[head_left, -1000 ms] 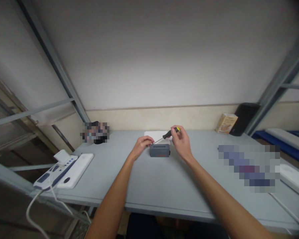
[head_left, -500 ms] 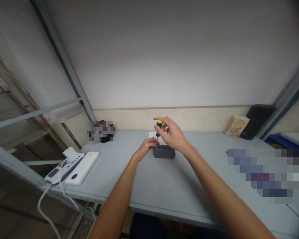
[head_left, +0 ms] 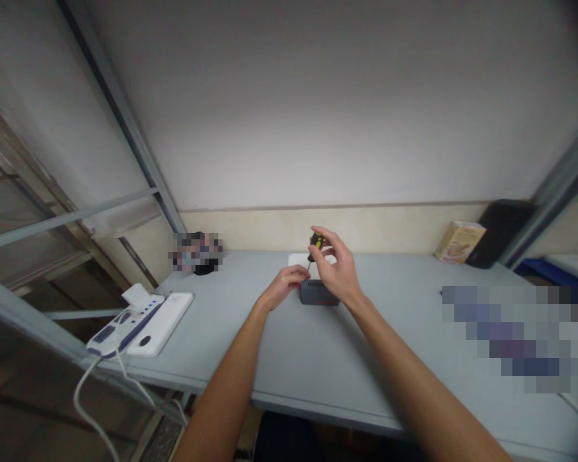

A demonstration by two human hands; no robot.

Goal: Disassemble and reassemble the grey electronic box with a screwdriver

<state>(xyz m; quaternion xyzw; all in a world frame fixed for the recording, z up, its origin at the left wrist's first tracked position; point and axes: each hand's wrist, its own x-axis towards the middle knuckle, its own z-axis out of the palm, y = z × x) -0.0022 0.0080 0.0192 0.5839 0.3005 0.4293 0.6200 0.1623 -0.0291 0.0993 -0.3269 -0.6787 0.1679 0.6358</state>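
My right hand [head_left: 338, 266] grips a black and yellow screwdriver [head_left: 316, 242] between thumb and fingers. The screwdriver leans, its handle up and to the right, and its thin shaft runs down to the back left corner of a small dark grey box [head_left: 320, 295]. This box has a row of slots along its upper part and stands on the table. At the box's left end, my left hand [head_left: 285, 282] is closed on it, fingertips close to the screwdriver's tip. A white piece [head_left: 296, 259] lies behind, partly hidden by my hands.
On the grey table [head_left: 231, 321], a white and blue power strip [head_left: 125, 327] and a white slab-shaped device [head_left: 164, 324] lie at left, cables hanging over the edge. At back right stand a yellowish carton [head_left: 460, 242] and a black panel [head_left: 501, 234]. Blurred-out items lie at both sides.
The screwdriver's handle has tipped to the right and my right hand has shifted round it. My left hand stays at the box's left end.
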